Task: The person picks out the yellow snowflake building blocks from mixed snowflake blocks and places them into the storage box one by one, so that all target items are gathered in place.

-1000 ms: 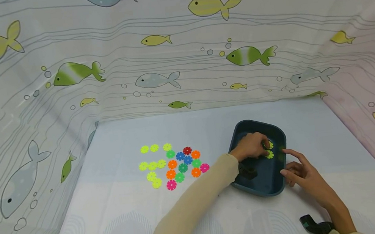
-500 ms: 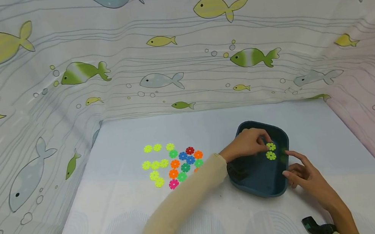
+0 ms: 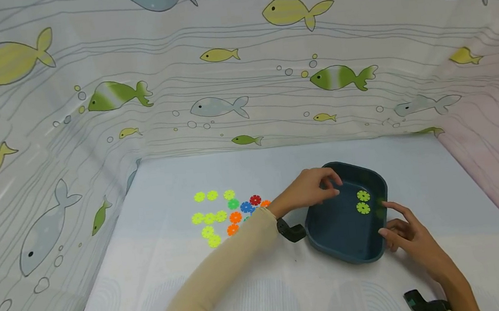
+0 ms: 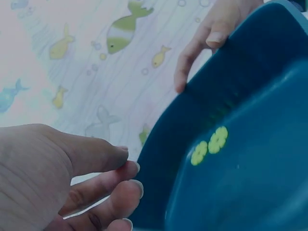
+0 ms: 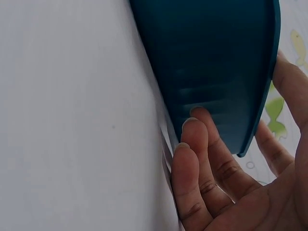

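Observation:
Two yellow-green flower-shaped discs (image 3: 363,202) lie on the floor of a dark blue tray (image 3: 345,236), near its right side. My left hand (image 3: 310,188) hovers over the tray's left edge with fingers loosely bent. No disc shows between its fingertips in the left wrist view. My right hand (image 3: 406,235) rests against the tray's right side, with index finger and thumb at the rim. In the right wrist view, its other fingers (image 5: 195,137) are at the tray's outer wall. Both discs (image 4: 209,146) also appear in the left wrist view.
Left of the tray, several yellow-green discs (image 3: 209,218) lie on the white cloth, beside orange (image 3: 235,218), blue (image 3: 247,207), green (image 3: 234,204) and red (image 3: 255,200) ones. My left forearm covers some. Fish-patterned cloth (image 3: 223,82) walls the back and sides.
My left hand has let go of the upper yellow-green disc and drawn back left to the tray's edge. The right hand has stayed at the tray's right side. The head view has shifted slightly.

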A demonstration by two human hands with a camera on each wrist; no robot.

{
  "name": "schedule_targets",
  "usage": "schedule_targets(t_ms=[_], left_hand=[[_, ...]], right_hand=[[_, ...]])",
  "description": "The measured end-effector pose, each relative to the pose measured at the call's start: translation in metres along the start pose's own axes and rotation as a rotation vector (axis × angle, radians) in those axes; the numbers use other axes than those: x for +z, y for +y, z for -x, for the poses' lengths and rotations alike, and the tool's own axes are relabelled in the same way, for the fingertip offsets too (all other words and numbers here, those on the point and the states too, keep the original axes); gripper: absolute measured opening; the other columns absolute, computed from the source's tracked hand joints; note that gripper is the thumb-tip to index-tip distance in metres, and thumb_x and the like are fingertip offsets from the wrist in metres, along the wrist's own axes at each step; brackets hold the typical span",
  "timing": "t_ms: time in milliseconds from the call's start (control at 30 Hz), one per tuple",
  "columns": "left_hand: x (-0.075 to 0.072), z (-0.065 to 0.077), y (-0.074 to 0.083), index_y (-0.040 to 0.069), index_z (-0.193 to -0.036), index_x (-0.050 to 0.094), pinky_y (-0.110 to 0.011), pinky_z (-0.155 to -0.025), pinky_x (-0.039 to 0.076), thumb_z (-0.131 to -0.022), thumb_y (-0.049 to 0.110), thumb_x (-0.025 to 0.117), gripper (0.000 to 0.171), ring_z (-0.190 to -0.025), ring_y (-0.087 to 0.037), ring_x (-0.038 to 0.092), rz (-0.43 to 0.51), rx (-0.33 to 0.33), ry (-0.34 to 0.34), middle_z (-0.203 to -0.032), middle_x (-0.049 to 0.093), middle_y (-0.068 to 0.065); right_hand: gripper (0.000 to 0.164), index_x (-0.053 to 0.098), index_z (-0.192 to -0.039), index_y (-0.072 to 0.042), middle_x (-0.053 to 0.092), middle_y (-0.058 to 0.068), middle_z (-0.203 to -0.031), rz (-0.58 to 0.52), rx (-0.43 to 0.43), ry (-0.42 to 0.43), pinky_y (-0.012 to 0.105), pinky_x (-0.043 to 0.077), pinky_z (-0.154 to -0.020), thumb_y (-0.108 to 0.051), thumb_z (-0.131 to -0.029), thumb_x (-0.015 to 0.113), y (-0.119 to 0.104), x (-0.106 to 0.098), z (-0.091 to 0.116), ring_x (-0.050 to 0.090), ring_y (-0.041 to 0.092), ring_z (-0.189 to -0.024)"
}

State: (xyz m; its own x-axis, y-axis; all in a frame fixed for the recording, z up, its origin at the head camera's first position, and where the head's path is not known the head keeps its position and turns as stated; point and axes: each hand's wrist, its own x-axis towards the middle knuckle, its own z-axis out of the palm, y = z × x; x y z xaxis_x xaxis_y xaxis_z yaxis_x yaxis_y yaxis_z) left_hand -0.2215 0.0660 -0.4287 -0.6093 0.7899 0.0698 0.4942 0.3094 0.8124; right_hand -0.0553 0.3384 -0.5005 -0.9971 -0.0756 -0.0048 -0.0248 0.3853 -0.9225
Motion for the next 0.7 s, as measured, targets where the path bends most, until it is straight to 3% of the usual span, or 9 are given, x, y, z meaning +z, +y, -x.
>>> schedule_targets(t_ms=[133,267,533,700], left_hand=[[-0.01,0.012,-0.006,0.005,-0.123,0.066,-0.024,-0.062,0.056,-0.1,0.014,0.069,0.024,-0.068,-0.021,0.067,0.014,0.014,0.021,-0.092,0.068,0.002],[-0.019,0.025,-0.013,0.009,-0.122,0.066,-0.025,-0.064,0.057,-0.1,0.015,0.069,0.023,-0.067,-0.014,0.065,0.011,0.008,0.045,-0.097,0.068,0.002],[-0.032,0.05,-0.028,0.014,-0.121,0.067,-0.03,-0.064,0.056,-0.1,0.017,0.069,0.021,-0.07,-0.035,0.068,0.049,-0.041,0.083,-0.096,0.068,0.003],[-0.04,0.066,-0.037,0.02,-0.12,0.067,-0.032,-0.066,0.056,-0.1,0.02,0.071,0.021,-0.07,-0.039,0.067,0.055,-0.037,0.099,-0.097,0.069,0.004]], right_hand=[[0.069,0.025,-0.161,-0.016,0.064,0.022,-0.101,0.001,-0.007,0.003,0.035,0.054,-0.063,-0.012,-0.104,0.062,0.001,-0.001,0.001,0.064,0.028,-0.072],[0.069,0.025,-0.161,-0.016,0.063,0.021,-0.102,0.004,-0.01,0.002,0.035,0.055,-0.063,-0.011,-0.104,0.062,0.001,0.0,0.001,0.064,0.028,-0.073],[0.069,0.024,-0.162,-0.016,0.063,0.021,-0.103,-0.007,-0.004,-0.003,0.035,0.055,-0.063,-0.012,-0.104,0.062,0.002,0.001,0.0,0.063,0.029,-0.073],[0.07,0.024,-0.162,-0.017,0.062,0.023,-0.103,-0.021,-0.014,-0.01,0.035,0.055,-0.063,-0.01,-0.104,0.062,0.001,0.0,0.0,0.063,0.029,-0.074]])
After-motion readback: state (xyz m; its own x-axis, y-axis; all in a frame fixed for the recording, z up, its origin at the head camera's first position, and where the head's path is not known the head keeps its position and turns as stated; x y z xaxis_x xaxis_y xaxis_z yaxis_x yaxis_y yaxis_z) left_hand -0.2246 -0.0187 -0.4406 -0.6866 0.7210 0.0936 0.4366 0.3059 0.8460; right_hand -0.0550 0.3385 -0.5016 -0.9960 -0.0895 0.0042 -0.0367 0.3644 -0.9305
